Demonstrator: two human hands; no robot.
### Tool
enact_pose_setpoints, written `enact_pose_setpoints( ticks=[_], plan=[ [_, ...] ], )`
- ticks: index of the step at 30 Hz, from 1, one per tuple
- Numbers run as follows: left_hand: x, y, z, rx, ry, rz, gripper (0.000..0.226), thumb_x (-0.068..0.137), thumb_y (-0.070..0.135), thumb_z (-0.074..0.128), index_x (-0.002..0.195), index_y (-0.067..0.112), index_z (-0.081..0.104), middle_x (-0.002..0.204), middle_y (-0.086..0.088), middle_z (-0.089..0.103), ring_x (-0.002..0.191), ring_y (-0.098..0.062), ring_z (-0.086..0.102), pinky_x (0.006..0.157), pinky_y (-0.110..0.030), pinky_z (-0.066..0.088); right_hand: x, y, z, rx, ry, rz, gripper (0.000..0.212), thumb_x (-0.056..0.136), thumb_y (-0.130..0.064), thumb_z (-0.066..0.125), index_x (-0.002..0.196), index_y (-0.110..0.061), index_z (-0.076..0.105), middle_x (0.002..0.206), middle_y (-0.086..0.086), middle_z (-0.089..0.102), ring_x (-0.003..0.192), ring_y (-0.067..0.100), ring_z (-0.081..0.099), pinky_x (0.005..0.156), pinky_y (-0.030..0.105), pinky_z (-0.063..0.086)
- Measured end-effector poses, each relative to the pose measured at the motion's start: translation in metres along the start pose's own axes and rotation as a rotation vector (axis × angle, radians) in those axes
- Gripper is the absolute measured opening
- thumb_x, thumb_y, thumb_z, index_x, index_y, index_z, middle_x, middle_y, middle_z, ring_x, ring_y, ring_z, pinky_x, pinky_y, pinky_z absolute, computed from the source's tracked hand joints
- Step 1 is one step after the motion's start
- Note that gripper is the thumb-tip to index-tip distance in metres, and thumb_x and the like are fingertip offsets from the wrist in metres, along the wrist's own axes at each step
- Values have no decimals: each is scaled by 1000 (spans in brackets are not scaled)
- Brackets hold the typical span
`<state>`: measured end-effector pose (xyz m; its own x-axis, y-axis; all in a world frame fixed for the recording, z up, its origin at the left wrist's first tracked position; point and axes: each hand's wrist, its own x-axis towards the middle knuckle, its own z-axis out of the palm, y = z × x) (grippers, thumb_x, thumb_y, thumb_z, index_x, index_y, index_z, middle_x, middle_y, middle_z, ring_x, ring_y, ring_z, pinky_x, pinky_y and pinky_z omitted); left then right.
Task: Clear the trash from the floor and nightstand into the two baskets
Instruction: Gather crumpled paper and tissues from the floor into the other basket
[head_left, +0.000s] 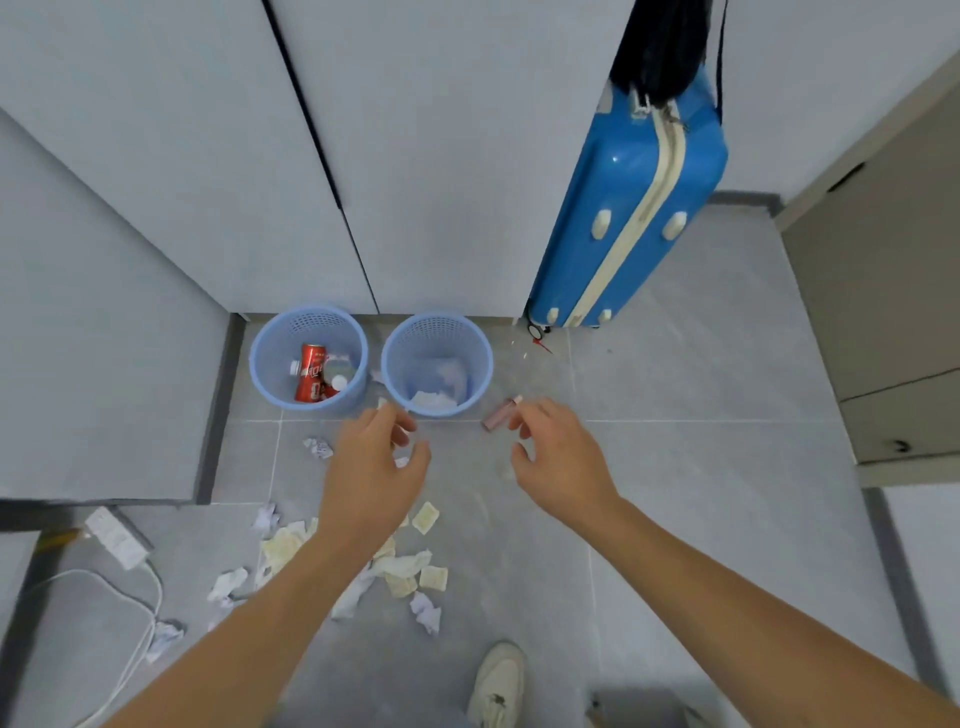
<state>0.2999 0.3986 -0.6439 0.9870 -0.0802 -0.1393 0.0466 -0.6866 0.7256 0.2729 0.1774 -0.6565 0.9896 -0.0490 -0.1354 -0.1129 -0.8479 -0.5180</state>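
Observation:
Two blue mesh baskets stand against the wardrobe. The left basket (260, 364) holds a red can (311, 373) and a bottle. The right basket (480, 364) holds crumpled white paper. My left hand (376, 467) hovers in front of the right basket with its fingers spread and nothing clearly in it. My right hand (558, 457) is open to the right of that basket, its fingertips beside a pink tube (498, 414) on the floor. Crumpled tissues and beige wrappers (410, 571) lie scattered on the tiles under my left forearm. Another paper ball (318, 447) sits left of my left hand.
A blue suitcase (628, 208) leans on the wardrobe at the right. A beige cabinet (883, 322) stands at the far right. A white power strip (117, 535) and its cable (140, 623) lie at the lower left. My shoe (496, 680) is at the bottom.

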Motion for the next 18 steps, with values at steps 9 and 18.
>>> enact_pose_setpoints(
  ticks=[9, 18],
  plan=[
    [11, -28, -25, -21, 47, -78, 11, 89, 29, 68, 95, 27, 59, 88, 12, 59, 89, -12, 56, 73, -29, 48, 31, -19, 7, -64, -78, -66, 14, 88, -13, 65, 100, -19, 64, 97, -8, 58, 95, 15, 55, 71, 25, 39],
    [11, -29, 25, 0, 104, -272, 12, 88, 35, 67, 95, 32, 57, 88, 15, 56, 90, -11, 53, 71, -25, 41, 86, 23, 42, -119, -317, -143, 17, 91, -16, 64, 108, -14, 64, 108, 0, 62, 115, 21, 56, 82, 36, 52]
  ],
)
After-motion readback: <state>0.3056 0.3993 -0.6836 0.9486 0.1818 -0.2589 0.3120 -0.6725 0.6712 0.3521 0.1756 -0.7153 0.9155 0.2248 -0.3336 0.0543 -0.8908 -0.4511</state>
